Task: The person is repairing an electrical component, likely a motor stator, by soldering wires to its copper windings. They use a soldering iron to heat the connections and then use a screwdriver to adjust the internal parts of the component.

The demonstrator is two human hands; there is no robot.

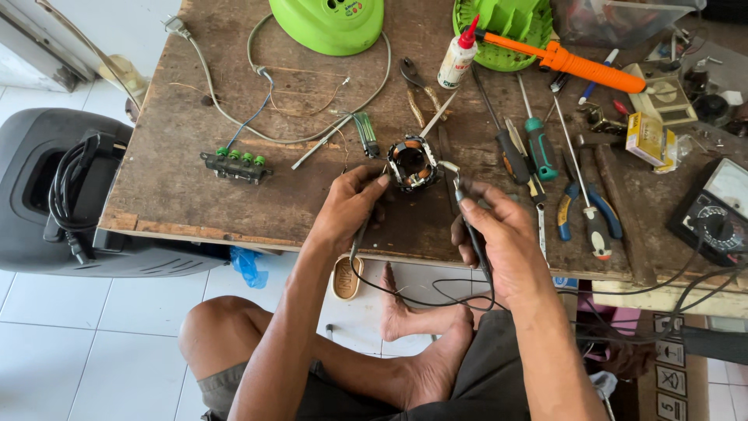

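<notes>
Pinching slim black probes, the left hand and right hand touch their tips to a copper-wound motor stator resting on the wooden worktop, beside scattered screwdrivers.

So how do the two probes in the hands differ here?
The left hand holds the left probe low on its shaft, pinched near the tip against the near-left edge of the motor stator. The right hand wraps the right probe along its length, its tip meeting a pale lead right of the stator. Both are dark and slim, and trail black wires below the table.
</notes>
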